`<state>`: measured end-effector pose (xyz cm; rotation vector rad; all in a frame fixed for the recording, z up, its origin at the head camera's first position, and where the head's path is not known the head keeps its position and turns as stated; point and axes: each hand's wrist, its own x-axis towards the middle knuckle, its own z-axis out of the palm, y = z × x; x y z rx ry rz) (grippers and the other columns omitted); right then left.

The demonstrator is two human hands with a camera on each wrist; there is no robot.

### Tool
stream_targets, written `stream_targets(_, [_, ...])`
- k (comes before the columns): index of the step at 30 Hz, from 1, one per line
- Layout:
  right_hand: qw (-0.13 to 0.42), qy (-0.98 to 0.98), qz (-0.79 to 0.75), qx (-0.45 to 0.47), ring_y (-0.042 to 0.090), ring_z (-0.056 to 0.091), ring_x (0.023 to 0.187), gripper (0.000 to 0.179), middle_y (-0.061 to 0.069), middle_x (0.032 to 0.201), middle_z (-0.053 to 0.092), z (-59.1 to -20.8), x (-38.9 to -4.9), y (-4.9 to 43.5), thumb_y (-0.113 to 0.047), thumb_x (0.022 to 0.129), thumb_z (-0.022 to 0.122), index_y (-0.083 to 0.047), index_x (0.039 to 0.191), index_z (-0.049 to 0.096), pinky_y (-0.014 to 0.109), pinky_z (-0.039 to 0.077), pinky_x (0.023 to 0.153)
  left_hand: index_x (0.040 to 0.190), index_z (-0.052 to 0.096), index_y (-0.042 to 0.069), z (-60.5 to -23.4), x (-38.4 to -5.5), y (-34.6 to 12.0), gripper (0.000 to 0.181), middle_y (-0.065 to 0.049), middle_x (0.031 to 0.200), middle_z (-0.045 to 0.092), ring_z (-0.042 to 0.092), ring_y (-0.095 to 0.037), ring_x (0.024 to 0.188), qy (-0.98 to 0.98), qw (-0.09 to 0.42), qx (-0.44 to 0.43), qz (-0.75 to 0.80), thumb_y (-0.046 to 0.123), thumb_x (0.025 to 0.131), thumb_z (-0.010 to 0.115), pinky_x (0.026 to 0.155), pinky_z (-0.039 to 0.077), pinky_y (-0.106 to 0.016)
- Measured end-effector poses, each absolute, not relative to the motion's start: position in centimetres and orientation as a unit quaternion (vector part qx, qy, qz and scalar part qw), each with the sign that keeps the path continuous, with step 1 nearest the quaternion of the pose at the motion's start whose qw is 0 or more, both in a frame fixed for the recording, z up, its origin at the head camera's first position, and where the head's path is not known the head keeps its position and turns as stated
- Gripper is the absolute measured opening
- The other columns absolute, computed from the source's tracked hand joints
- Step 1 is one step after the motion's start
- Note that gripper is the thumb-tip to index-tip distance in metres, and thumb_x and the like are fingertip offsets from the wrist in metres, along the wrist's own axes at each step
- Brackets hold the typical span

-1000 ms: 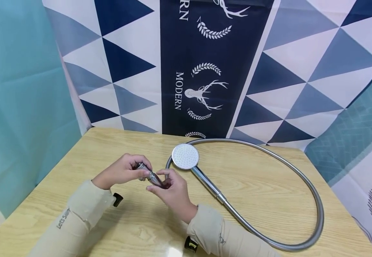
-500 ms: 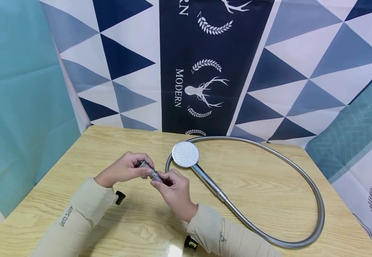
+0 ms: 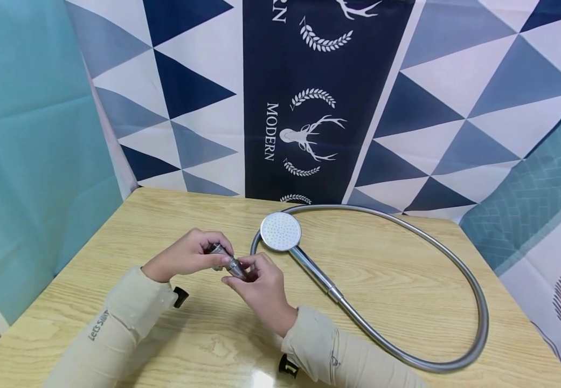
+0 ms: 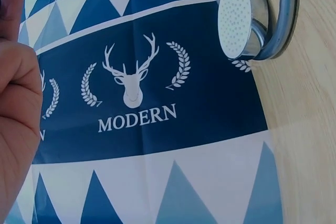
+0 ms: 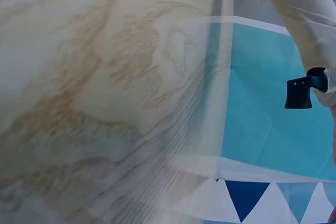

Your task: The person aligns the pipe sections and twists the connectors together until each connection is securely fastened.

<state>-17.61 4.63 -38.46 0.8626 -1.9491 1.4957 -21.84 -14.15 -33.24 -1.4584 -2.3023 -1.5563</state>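
In the head view, my left hand (image 3: 188, 256) pinches the upper left end of a short grey metal fitting (image 3: 234, 267), thumb in front and fingers behind. My right hand (image 3: 263, 288) holds its lower right end between thumb and curled fingers, which hide that end. The fitting tilts down to the right above the table; its exact kind is hard to tell. Beyond the right hand lies a shower head (image 3: 280, 231) with a chrome handle, face up, joined to a grey metal hose (image 3: 474, 302). At the left wrist view's edge shows part of my left hand (image 4: 18, 103).
The hose loops across the right half of the wooden table (image 3: 202, 334). A patterned cloth (image 3: 304, 108) hangs along the back edge, with a teal cloth (image 3: 33, 134) at the left. The right wrist view mostly catches blurred wood and a sleeve (image 5: 310, 19).
My right thumb and fingers have shifted on the lower end of the fitting, closing in and then spreading slightly. My left hand keeps its grip, nearly still. The shower head and hose lie unmoved.
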Motion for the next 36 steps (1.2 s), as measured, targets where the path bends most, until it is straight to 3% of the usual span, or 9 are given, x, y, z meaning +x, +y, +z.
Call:
stream_targets(4, [0.294,-0.711,0.548,0.329,0.022,0.061,0.061,0.029,0.013,0.076,0.055,-38.67,-17.79,4.51,0.013,0.067,0.080,0.004,0.086,0.060,0.021,0.052,0.054,0.091,0.062,-0.004,-33.32,-21.84,-14.11,0.007,-0.011,0.069,0.061,0.048,-0.004,0.058,-0.731,-0.005,-0.462,-0.501,0.002,0.093,0.061,0.050,0.044,-0.024])
stream_targets(10, [0.290,-0.695,0.561,0.344,0.017,0.059,0.061,0.022,0.013,0.073,0.055,-38.64,-17.96,4.68,0.012,0.070,0.078,0.006,0.082,0.061,0.020,0.051,0.054,0.092,0.062,-0.005,-33.26,-21.78,-14.08,0.012,-0.014,0.072,0.061,0.052,-0.007,0.062,-0.735,-0.014,-0.452,-0.506,0.006,0.094,0.060,0.054,0.047,-0.025])
stream_targets(18, [0.254,-0.717,0.556,0.334,0.015,0.058,0.063,0.031,0.012,0.081,0.058,-38.44,-17.84,4.85,0.006,0.070,0.082,0.003,0.092,0.060,0.021,0.050,0.053,0.092,0.062,-0.004,-33.33,-21.95,-14.23,0.009,-0.008,0.071,0.062,0.049,-0.005,0.059,-0.737,-0.006,-0.452,-0.502,0.004,0.093,0.061,0.052,0.045,-0.024])
stream_targets(25, [0.313,-0.706,0.517,0.370,0.022,0.058,0.064,0.027,0.014,0.075,0.057,-38.69,-18.30,4.79,0.014,0.068,0.079,0.004,0.082,0.057,0.017,0.050,0.055,0.092,0.061,-0.005,-33.40,-21.92,-14.24,0.011,-0.011,0.072,0.062,0.052,-0.007,0.061,-0.733,-0.014,-0.448,-0.511,0.006,0.094,0.061,0.054,0.047,-0.025])
stream_targets(36, [0.268,-0.721,0.518,0.374,0.018,0.059,0.062,0.024,0.013,0.080,0.060,-38.33,-18.04,4.87,0.010,0.074,0.076,0.006,0.092,0.061,0.017,0.049,0.054,0.092,0.061,-0.006,-33.68,-21.95,-14.68,0.009,-0.008,0.073,0.061,0.053,-0.007,0.063,-0.732,-0.002,-0.442,-0.519,0.003,0.094,0.059,0.054,0.048,-0.027])
